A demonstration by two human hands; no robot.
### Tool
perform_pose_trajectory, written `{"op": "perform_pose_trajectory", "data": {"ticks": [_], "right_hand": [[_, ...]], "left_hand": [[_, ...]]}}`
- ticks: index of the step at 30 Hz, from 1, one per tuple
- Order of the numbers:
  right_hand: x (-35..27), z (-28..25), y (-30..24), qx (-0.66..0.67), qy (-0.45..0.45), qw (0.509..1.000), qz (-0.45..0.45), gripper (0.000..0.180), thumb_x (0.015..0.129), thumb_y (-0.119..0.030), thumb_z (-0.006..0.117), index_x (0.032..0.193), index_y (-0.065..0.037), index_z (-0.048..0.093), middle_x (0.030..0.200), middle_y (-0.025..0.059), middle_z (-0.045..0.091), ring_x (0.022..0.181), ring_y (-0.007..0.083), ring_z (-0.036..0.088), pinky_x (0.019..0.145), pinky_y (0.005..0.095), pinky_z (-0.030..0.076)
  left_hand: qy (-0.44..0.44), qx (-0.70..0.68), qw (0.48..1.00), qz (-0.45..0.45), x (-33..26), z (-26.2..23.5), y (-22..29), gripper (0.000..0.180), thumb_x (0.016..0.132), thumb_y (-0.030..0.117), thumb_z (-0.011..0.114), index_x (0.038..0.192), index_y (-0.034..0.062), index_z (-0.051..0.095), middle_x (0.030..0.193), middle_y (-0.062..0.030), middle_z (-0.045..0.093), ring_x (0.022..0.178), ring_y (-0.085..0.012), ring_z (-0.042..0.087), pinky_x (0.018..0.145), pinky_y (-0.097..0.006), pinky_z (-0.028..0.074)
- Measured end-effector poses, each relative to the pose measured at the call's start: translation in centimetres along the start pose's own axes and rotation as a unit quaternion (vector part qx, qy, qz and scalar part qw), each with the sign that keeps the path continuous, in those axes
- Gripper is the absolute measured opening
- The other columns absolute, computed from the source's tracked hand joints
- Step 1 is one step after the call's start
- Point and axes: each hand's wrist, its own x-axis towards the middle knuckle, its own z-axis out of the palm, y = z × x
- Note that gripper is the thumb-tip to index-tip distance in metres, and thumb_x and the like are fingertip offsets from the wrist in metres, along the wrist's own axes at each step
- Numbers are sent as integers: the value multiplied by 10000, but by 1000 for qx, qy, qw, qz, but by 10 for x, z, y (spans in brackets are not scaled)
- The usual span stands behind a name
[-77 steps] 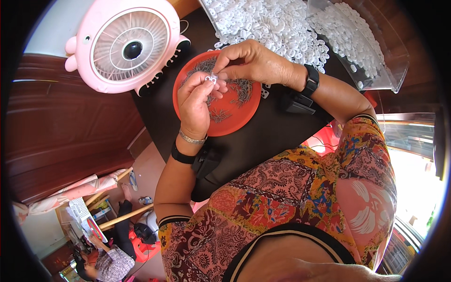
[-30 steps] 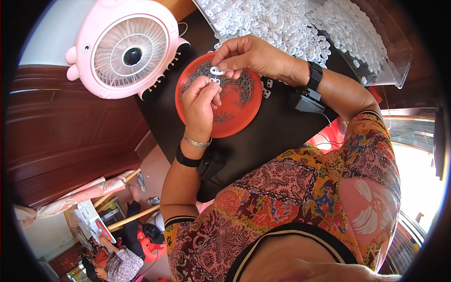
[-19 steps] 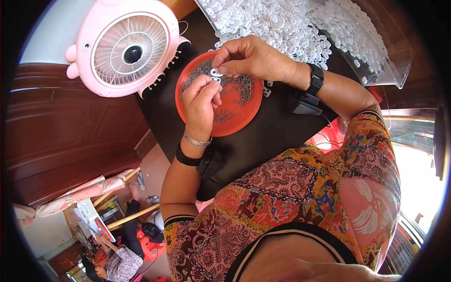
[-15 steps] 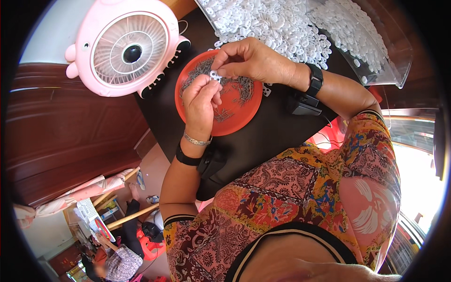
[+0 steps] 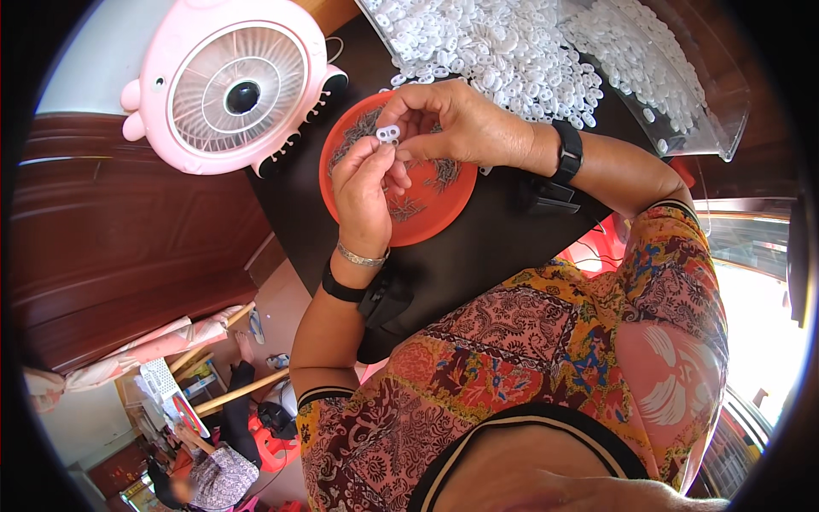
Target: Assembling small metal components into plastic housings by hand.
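A small white oval plastic piece with two holes (image 5: 388, 133) stands up from the pinched thumb and finger of my left hand (image 5: 365, 183). Close against it, my right hand (image 5: 465, 128) is curled, its thumb tip by the left fingertips and its index finger bent over the piece. Whether the right fingers hold something small is hidden. Both hands are above a round orange-red tray (image 5: 435, 224), in which many thin grey screw-like pins (image 5: 405, 207) lie in loose heaps.
Beyond my right hand, a big heap of white oval pieces (image 5: 512, 51) covers the dark table (image 5: 503, 230). A clear plastic bin (image 5: 725, 111) holds more at right. A pink fan (image 5: 235, 94) stands at far left. A person (image 5: 217, 474) sits in the lower left background.
My right hand has shifted slightly downward, and its index finger has lifted off the white piece. The piece now shows its two holes more plainly. My left hand has barely moved.
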Motion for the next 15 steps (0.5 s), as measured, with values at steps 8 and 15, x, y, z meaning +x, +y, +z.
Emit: {"op": "perform_pose_trajectory", "data": {"ticks": [8,15], "right_hand": [[0,-3,-12,19,-1,999,-34,228,810,-5,699,1019,-17,608,838,1,622,773,63,589,683,221,499],[8,-12,-29,15,-39,996,-77,221,818,4,688,1026,-14,617,857,1,629,804,64,594,714,222,500]], "left_hand": [[-29,32,999,14,-4,2,17,181,921,136,464,844,7,564,710,-59,565,609,-120,524,568,-228,384],[-38,58,997,46,-5,2,37,177,889,131,529,816,-9,610,661,-32,581,582,-86,536,538,-200,402]]}}
